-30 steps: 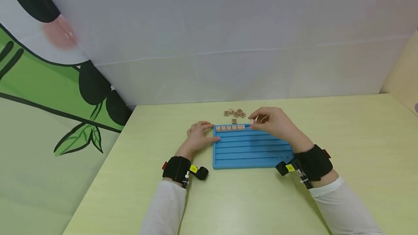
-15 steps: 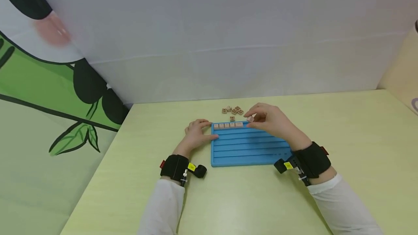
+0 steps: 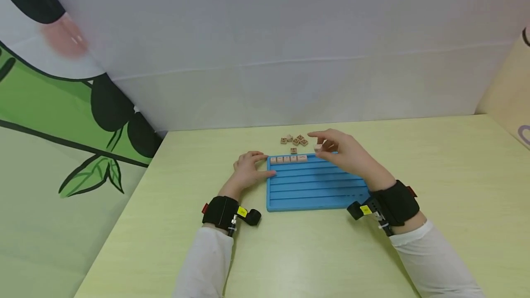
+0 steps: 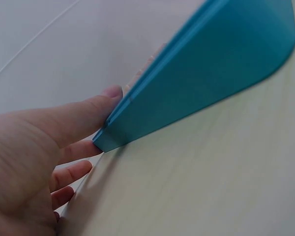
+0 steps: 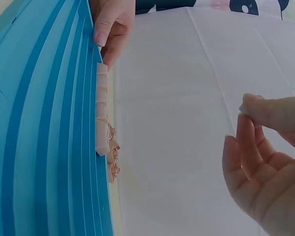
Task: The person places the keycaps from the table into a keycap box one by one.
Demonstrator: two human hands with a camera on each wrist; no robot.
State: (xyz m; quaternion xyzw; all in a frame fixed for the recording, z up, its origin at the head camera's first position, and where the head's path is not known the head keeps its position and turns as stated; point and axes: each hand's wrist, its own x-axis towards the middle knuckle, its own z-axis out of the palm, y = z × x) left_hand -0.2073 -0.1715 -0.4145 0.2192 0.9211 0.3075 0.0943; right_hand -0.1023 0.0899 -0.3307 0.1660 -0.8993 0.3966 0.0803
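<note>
A blue ridged tray [image 3: 314, 192] lies on the table. My left hand [image 3: 246, 172] holds its far left corner, thumb on the rim and a finger at the back edge. The left wrist view shows the thumb [image 4: 88, 115] against the tray's side [image 4: 187, 78]. A row of pale keycaps [image 3: 287, 159] sits in the tray's top groove, from the left end. Above that groove, right of the row, my right hand [image 3: 348, 154] pinches a pale keycap [image 3: 317, 148]. In the right wrist view its fingers mostly hide this keycap [image 5: 243, 108].
Behind the tray lie several loose keycaps [image 3: 296, 140], some with their hollow undersides up. One keycap [image 3: 293, 150] lies closer to the tray's back edge. A white cloth backdrop [image 3: 290, 86] rises behind the pale table [image 3: 314, 252].
The keycap in my right hand has been turned between the fingers, and the index finger is now straighter and raised. My left hand stays on the tray. The head view has shifted slightly.
</note>
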